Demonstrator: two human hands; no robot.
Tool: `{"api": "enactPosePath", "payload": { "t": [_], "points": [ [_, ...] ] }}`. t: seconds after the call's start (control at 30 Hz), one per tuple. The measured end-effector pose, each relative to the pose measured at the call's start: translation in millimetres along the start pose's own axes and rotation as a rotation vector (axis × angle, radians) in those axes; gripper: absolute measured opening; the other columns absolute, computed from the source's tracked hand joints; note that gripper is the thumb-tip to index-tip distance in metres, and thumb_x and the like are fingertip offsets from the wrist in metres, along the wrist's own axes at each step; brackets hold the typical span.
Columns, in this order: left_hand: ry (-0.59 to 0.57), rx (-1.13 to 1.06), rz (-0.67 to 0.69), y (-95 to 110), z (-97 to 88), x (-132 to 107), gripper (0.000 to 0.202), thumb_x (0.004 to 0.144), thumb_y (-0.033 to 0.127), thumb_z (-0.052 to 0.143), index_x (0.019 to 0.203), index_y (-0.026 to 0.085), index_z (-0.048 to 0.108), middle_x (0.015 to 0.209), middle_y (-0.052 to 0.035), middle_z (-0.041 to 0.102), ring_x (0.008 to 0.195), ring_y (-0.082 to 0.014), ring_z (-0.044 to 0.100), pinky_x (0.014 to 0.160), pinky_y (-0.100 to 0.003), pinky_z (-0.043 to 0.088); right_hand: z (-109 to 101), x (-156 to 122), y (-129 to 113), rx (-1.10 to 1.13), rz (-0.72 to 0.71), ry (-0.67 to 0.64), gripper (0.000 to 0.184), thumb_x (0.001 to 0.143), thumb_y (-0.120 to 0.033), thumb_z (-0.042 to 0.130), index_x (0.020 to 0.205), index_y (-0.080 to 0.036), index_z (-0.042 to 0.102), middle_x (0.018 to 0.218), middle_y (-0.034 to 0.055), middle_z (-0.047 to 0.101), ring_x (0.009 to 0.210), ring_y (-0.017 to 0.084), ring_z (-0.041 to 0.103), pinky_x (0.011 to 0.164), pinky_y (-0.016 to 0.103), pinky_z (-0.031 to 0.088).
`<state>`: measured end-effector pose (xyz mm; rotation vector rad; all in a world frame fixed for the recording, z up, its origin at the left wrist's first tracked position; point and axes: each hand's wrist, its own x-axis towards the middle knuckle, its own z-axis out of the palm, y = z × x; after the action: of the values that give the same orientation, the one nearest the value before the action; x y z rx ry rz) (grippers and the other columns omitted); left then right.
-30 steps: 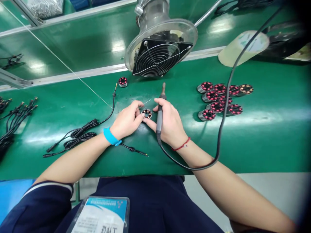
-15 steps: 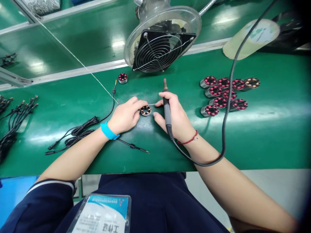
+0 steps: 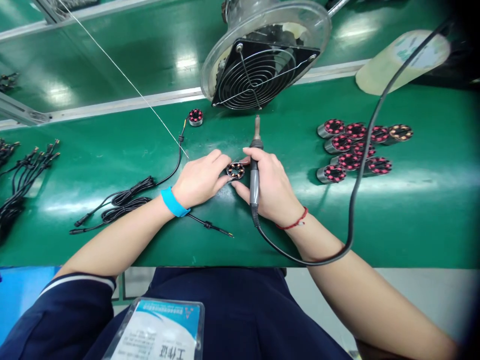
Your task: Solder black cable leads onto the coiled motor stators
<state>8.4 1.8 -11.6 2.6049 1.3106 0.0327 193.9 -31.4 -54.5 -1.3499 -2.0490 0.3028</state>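
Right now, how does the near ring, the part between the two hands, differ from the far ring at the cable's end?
Colour: the near ring shows copper-toned segments; the far ring shows pinkish-red ones.

Place: the near ring is between the left hand and right hand; the far ring sits apart from both.

Cable: a black cable leads to the far ring; none shows at the near ring.

Shared: both are round, with segments circling the inside.

Small copper-wound ring (image 3: 236,176) and soldering iron (image 3: 254,185) at a green tabletop (image 3: 412,225)

The left hand (image 3: 200,177) holds the ring by its edge; the right hand (image 3: 273,187) grips the soldering iron, its tip pointing toward a fan (image 3: 258,82). Black cables (image 3: 125,199) lie left, mostly red-wound rings (image 3: 348,161) stand bunched right.
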Motion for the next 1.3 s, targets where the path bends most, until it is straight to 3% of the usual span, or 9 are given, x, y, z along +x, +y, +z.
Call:
{"api": "enactPosePath", "payload": {
  "t": [0.3, 0.4, 0.57, 0.77, 0.87, 0.93, 1.13, 1.3],
  "points": [
    [-0.005, 0.077, 0.036, 4.9, -1.4, -1.5, 0.031, 0.101, 0.033, 0.042, 0.093, 0.016, 0.066, 0.093, -0.0070, 0.062, 0.083, -0.0186, 0.061, 0.062, -0.029, 0.041, -6.5, 4.2, 2.8, 0.062, -0.046, -0.062, 0.053, 0.080, -0.023, 0.054, 0.131, -0.021, 0.041, 0.112, 0.0110, 0.067, 0.100, 0.029, 0.061, 0.089, 0.048, 0.049],
    [-0.001, -0.053, 0.013, 9.5, 0.8, -2.7, 0.027, 0.098, 0.029, 0.045, 0.089, 0.016, 0.067, 0.090, -0.0056, 0.062, 0.080, -0.0172, 0.060, 0.065, -0.029, 0.043, -8.3, 3.0, 4.8, 0.107, -0.056, -0.071, 0.056, 0.079, -0.021, 0.054, 0.134, -0.022, 0.040, 0.115, 0.0106, 0.066, 0.105, 0.029, 0.060, 0.091, 0.048, 0.049],
    [0.059, -0.349, -0.063, 9.7, 1.5, -2.0, 0.019, 0.091, 0.021, 0.053, 0.079, 0.015, 0.066, 0.079, -0.0025, 0.059, 0.074, -0.0153, 0.056, 0.069, -0.030, 0.043, -2.4, 2.7, 4.4, 0.057, -0.008, -0.037, 0.054, 0.082, -0.032, 0.059, 0.132, -0.019, 0.043, 0.110, 0.0122, 0.067, 0.100, 0.031, 0.060, 0.090, 0.050, 0.050],
    [0.269, -0.622, -0.206, -6.8, -0.3, 4.8, 0.012, 0.087, 0.020, 0.056, 0.076, 0.016, 0.060, 0.074, 0.0007, 0.056, 0.069, -0.0117, 0.049, 0.067, -0.027, 0.040, -6.0, 2.6, 2.6, 0.065, -0.010, -0.087, 0.054, 0.080, -0.025, 0.058, 0.132, -0.021, 0.042, 0.116, 0.0108, 0.067, 0.103, 0.030, 0.060, 0.091, 0.049, 0.048],
    [0.162, -0.790, -0.219, -8.1, 2.5, 6.8, 0.009, 0.087, 0.024, 0.056, 0.090, 0.017, 0.061, 0.072, 0.0020, 0.055, 0.065, -0.0105, 0.047, 0.062, -0.025, 0.039, -8.7, 1.9, 0.4, 0.056, -0.053, -0.089, 0.053, 0.081, -0.023, 0.057, 0.132, -0.022, 0.041, 0.114, 0.0104, 0.067, 0.103, 0.029, 0.060, 0.088, 0.045, 0.048],
    [0.100, -0.789, -0.167, -5.0, 2.4, 6.4, 0.011, 0.087, 0.025, 0.057, 0.094, 0.017, 0.060, 0.073, 0.0019, 0.054, 0.064, -0.0105, 0.046, 0.061, -0.025, 0.038, -8.9, 1.6, -1.3, 0.036, -0.089, -0.083, 0.051, 0.082, -0.022, 0.057, 0.131, -0.022, 0.041, 0.115, 0.0109, 0.066, 0.102, 0.028, 0.060, 0.085, 0.043, 0.049],
    [0.082, -0.477, -0.105, 1.5, -6.5, 2.7, 0.011, 0.087, 0.020, 0.055, 0.080, 0.014, 0.061, 0.077, -0.0012, 0.055, 0.070, -0.0125, 0.047, 0.067, -0.027, 0.036, -8.0, 2.0, -0.6, 0.004, -0.110, -0.041, 0.051, 0.084, -0.023, 0.056, 0.132, -0.021, 0.041, 0.111, 0.0111, 0.067, 0.100, 0.029, 0.060, 0.085, 0.044, 0.049],
    [-0.010, -0.549, -0.141, 2.5, -8.1, 3.5, 0.013, 0.087, 0.019, 0.054, 0.076, 0.014, 0.060, 0.075, -0.0002, 0.058, 0.065, -0.0104, 0.045, 0.064, -0.026, 0.035, -8.7, 2.1, 1.4, 0.018, -0.087, -0.037, 0.054, 0.082, -0.022, 0.058, 0.133, -0.020, 0.041, 0.109, 0.0111, 0.067, 0.098, 0.029, 0.060, 0.083, 0.044, 0.050]
  ]
}}
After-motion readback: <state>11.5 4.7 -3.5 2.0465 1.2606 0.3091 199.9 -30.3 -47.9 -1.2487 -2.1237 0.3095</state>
